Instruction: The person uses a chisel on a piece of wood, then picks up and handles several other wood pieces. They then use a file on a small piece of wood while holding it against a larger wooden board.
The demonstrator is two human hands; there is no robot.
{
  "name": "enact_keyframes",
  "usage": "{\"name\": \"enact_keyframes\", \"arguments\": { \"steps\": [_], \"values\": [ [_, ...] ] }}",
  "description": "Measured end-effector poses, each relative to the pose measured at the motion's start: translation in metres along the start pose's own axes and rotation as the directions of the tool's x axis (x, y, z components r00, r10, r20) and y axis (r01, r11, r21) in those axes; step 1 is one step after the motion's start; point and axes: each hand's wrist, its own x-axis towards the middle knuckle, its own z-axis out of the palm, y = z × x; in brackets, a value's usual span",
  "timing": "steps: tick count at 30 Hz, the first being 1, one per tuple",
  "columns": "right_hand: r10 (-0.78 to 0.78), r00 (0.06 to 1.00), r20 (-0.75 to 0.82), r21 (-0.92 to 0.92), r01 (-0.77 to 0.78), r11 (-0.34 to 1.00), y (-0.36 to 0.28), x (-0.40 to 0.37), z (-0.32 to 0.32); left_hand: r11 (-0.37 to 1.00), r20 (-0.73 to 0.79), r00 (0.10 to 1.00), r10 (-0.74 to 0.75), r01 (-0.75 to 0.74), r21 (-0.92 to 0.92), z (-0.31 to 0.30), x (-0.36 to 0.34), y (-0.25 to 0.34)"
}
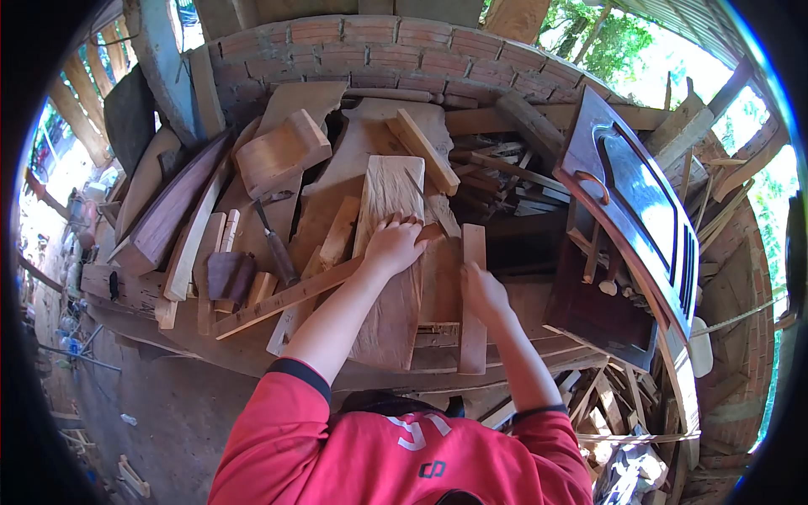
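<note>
My left hand point(396, 244) lies over a wide light wooden board point(383, 316) with a rough, grained face, its fingers bent near a small piece of wood. My right hand point(483, 292) is curled at the edge of a narrow upright strip of wood point(473, 345). What its fingers hold, if anything, is hidden. A thin pointed tool point(414, 183) lies on the upper part of the board. Left of the board, a long wooden strip point(286, 299) runs diagonally to my left wrist.
A curved wooden block point(282, 156) and a dark-handled chisel point(281, 257) lie on the left. A glossy dark panel point(631, 185) leans at the right. Behind stands a brick wall point(370, 55); scrap wood point(513, 181) is piled before it.
</note>
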Motion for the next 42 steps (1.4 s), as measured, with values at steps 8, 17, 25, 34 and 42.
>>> {"name": "enact_keyframes", "arguments": {
  "steps": [8, 17, 25, 34, 42],
  "values": [
    [0.167, 0.974, 0.152, -0.079, -0.156, 0.985, 0.023, -0.104, -0.035, 0.999, 0.013, 1.0, -0.012, 0.012, -0.029, -0.001, -0.002, 0.0],
    [0.027, 0.99, 0.136, 0.082, -0.039, 0.996, -0.006, 0.0, -0.033, 1.0, -0.061, 0.998, -0.005, 0.005, -0.001, -0.001, 0.003, -0.001],
    [0.043, 0.982, 0.181, 0.011, -0.046, 0.999, -0.032, 0.056, -0.015, 1.0, -0.007, 1.0, -0.02, 0.02, -0.016, -0.009, 0.004, 0.003],
    [0.035, 0.994, 0.104, 0.078, -0.043, 0.996, -0.02, 0.018, -0.022, 0.998, -0.054, 0.998, -0.024, 0.02, -0.065, -0.001, 0.005, -0.001],
    [0.133, 0.973, 0.19, -0.097, -0.116, 0.988, 0.019, -0.095, -0.063, 0.997, -0.076, 0.997, -0.026, 0.02, -0.076, -0.001, 0.003, 0.0]
  ]
}}
